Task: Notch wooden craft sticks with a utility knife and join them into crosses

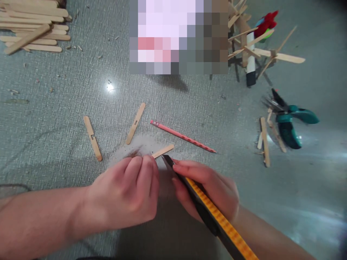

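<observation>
So the left hand [128, 191] comes in from the left, knuckles up, fingers curled tight around the near-left end of a flat pale wooden craft stick [166, 150]. The stick's rounded far end pokes out to the right of the fist. The right hand [210, 186] reaches in from the near right, wrapped around a long yellow-and-black utility knife [221, 213], blade angled far-left at the stick. Can't tell if the tip is actually touching it.

Pale powdery dust [148, 139] sits on the grey textured table [67, 90] right by the left hand. Just beyond are a flat wooden stick with a slot [131, 134] and a pink pencil [176, 134]; a flat wooden stick with a side notch [96, 148] is off to the left. There's a broad stretch of table from the pencil tip over to the teal-handled pliers [288, 131] on the right. The stack of flat wooden sticks [40, 27] is well away, far left.
</observation>
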The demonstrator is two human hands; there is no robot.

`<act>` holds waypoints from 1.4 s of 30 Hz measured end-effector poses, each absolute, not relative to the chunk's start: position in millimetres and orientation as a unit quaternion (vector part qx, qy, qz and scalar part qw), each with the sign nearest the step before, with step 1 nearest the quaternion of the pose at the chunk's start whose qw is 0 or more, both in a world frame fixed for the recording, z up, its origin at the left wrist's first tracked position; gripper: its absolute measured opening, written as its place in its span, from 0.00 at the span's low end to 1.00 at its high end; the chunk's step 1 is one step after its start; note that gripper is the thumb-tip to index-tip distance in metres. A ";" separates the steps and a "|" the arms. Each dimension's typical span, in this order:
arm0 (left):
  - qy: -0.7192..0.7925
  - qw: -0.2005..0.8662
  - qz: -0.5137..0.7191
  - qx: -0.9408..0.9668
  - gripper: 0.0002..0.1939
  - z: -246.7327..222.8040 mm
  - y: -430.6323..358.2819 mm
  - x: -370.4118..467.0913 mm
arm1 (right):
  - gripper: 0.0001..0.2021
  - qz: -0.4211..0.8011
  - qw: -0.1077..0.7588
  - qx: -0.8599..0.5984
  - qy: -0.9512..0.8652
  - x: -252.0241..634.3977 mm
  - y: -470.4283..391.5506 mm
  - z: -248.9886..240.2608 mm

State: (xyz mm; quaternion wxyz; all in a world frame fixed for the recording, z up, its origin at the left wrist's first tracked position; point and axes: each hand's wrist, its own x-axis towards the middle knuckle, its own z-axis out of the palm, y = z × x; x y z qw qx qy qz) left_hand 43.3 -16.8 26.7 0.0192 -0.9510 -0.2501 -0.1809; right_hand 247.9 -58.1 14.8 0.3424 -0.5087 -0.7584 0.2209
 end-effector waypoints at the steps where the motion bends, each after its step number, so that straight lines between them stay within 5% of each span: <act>1: -0.254 0.016 -0.186 -0.949 0.11 26.1 -15.8 43.3 | 0.17 0.223 0.340 -0.516 -0.754 247.1 -57.8 14.8; 21: -0.293 -0.075 -0.213 -0.929 0.11 17.9 -4.3 40.4 | 0.17 0.230 0.341 -0.502 -0.761 245.6 -56.9 10.4; 42: -0.277 -0.052 -0.200 -0.939 0.12 13.8 2.2 47.4 | 0.14 0.233 0.348 -0.498 -0.759 245.6 -58.5 4.8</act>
